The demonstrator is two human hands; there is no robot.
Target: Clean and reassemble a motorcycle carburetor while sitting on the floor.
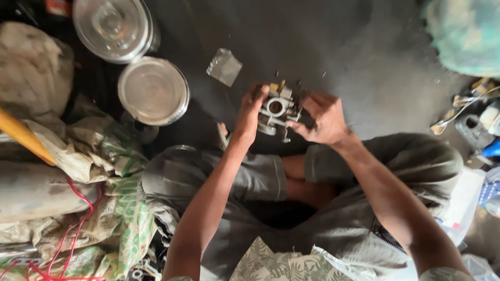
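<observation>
The person sits cross-legged on the dark floor (333, 47) and holds a small metal carburetor body (277, 110) in the air, just above the floor and in front of the knees. The left hand (250, 112) grips it from the left side, with the fingers closed on its edge. The right hand (322, 118) holds the right side, and its fingers (307, 101) are curled and pinched on a small part there; what this part is I cannot tell.

In my judgement the main risk is a lost piece. Several tiny dark bits (299, 78) lie on the floor just beyond the part, and a small screw or jet that slips from the right hand can roll among them and be hard to find on the dark ground. The grip is only with the fingertips, so a strong twist can also turn the whole body out of the left hand.

About packages: a small clear plastic bag (224, 66), square and flat, lies on the floor up and to the left of the hands. At the left side there are crumpled woven sacks (122, 171), pale with green print. Two round shiny metal lids (153, 90) lie at the upper left. A red corner of some label (57, 6) shows at the top left edge, too small to describe.
</observation>
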